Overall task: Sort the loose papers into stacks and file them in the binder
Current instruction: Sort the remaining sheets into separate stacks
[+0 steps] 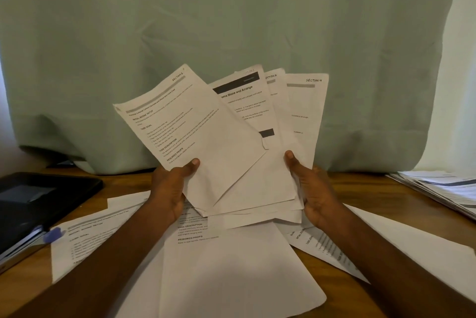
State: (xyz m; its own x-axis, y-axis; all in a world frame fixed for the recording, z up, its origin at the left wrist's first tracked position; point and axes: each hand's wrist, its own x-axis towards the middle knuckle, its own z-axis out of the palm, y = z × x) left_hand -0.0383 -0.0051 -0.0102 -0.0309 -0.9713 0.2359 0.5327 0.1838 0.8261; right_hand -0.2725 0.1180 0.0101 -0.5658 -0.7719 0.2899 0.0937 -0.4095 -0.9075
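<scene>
Soft, dim daylight filters through the green curtain point(231, 21) ahead of me, brightest at its right edge where the view nearly washes out. The papers I hold point(219, 137) are lit evenly, without glare, and their small print smears. Toward the frame's edges the tabletop point(360, 189) bows, and the near-left sheets point(85, 235) blur.

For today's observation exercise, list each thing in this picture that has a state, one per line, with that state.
Fanned papers: held up off the desk, spread, section labels showing.
Left hand: gripping the front sheet.
Right hand: gripping the fan's right edge.
Loose sheets: lying scattered and overlapping on the desk.
Binder: closed, lying flat at the left.
Paper stack: piled at the right edge.
</scene>
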